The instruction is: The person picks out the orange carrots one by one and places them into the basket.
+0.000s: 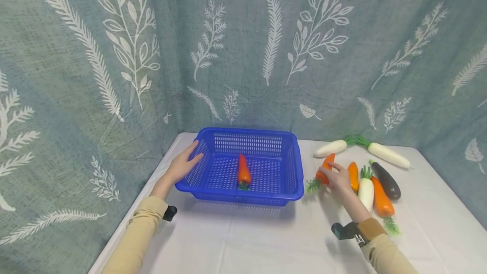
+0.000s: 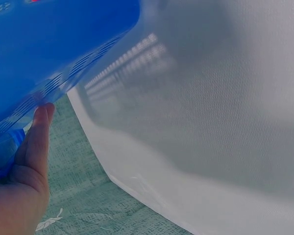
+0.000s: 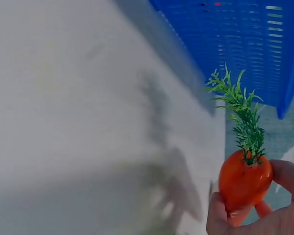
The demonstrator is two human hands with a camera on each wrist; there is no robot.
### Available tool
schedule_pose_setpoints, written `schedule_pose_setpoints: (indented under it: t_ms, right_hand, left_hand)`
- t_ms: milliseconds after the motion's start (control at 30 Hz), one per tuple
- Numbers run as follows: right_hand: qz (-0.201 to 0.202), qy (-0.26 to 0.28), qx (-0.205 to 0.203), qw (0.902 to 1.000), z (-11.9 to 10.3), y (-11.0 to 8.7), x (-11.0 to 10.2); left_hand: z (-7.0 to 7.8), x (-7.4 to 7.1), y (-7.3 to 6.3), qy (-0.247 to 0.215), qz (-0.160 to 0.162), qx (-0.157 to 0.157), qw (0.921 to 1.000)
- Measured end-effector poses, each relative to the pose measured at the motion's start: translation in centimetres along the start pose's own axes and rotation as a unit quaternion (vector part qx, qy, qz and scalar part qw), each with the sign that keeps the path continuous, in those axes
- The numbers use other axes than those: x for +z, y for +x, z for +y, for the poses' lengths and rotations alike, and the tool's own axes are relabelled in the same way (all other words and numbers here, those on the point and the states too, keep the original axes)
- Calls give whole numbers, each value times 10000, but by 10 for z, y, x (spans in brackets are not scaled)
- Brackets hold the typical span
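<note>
At the left side of the blue plastic basket (image 1: 239, 200) is my left hand (image 1: 183, 166), its thumb and fingers spread and straight against the rim. From below, the left wrist view shows this hand (image 2: 29, 171) at the basket's slotted wall (image 2: 63, 44). My right hand (image 1: 338, 177) pinches a toy carrot (image 1: 326, 166) by its thick end, right of the basket. In the right wrist view, the carrot (image 3: 245, 181) sits between thumb and fingers, leafy top outward. Another toy carrot (image 1: 243, 170) lies inside the basket.
Right of my right hand lie an orange carrot-like piece (image 1: 353, 175), a short white radish (image 1: 366, 193), a larger carrot (image 1: 381, 200) and an eggplant (image 1: 387, 181). Two white radishes (image 1: 330, 149) lie behind them. A patterned curtain (image 1: 243, 54) hangs behind the white-covered table (image 1: 258, 240).
</note>
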State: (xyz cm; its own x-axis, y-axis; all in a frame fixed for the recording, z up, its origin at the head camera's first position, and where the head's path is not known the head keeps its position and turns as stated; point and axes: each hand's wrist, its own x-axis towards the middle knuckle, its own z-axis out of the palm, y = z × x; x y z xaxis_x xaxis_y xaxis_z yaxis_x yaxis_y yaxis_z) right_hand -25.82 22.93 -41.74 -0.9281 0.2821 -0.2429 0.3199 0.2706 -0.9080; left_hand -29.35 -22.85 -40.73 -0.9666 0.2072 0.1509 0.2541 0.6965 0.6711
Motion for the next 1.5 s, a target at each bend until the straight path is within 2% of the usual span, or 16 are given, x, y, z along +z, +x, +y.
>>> schedule_pose_setpoints:
  t_ms: [333,600,833,1100,1300,1500]
  right_hand:
    - [-239,864,181,9958,-18,-7,-13]
    - [-176,515,23,9985,-25,-9,-23]
    - [-324,713,-25,9969,-35,-10,-31]
    - [-263,1205,9,9924,-44,-13,-36]
    - [-356,1456,-30,9887,-44,-15,-36]
    - [-400,1463,-166,9883,-43,-19,-27]
  left_hand:
    - [-1,0,0,-1,1,-20,10000]
    - [-4,0,2,28,11,39,10000]
    - [-5,1,3,27,-4,19,10000]
    - [-4,1,3,44,-9,2,10000]
    - [-3,1,3,58,3,31,10000]
    - [-3,1,3,65,3,29,10000]
